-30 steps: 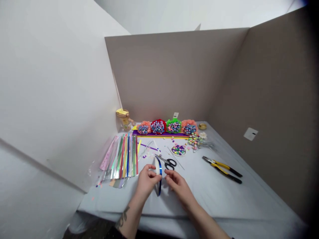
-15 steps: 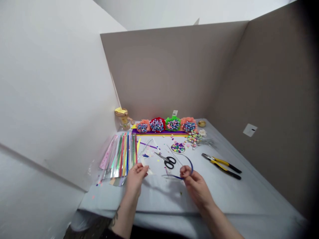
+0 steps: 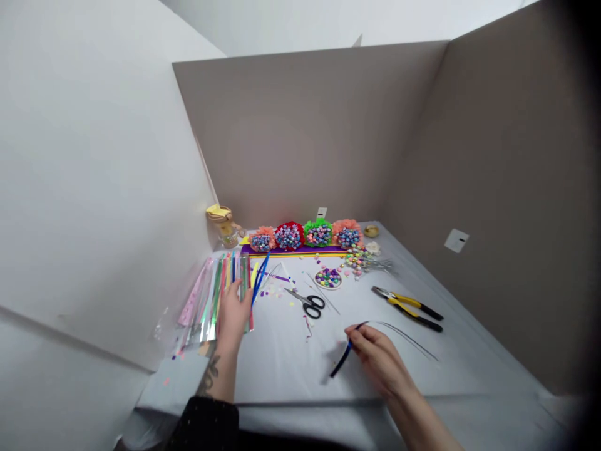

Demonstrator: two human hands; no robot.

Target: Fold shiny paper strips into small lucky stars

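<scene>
My left hand (image 3: 235,313) is over the colourful strips (image 3: 216,300) on the left of the table. Bright blue strips (image 3: 261,279) rise beside its thumb and appear gripped there, though the exact hold is partly hidden. My right hand (image 3: 378,357) pinches a dark blue strip (image 3: 345,360) between thumb and fingertips, above the table front. One end of it hangs down to the left; a thin curved length arcs away to the right. Black-handled scissors (image 3: 312,304) lie between the hands, with thin wires (image 3: 323,293) near them.
Yellow-and-black pliers (image 3: 408,307) lie at the right. A dish of beads (image 3: 327,278) stands in the middle, a beaded bunch (image 3: 359,260) beyond it. Several pompom flowers (image 3: 290,236) line the back on purple sheets (image 3: 300,250). A jar (image 3: 228,235) stands back left.
My left hand has moved left from the table middle onto the strips; its pale piece is out of sight. Blue strips now show beside it. In my right hand the blue strip has swung round.
</scene>
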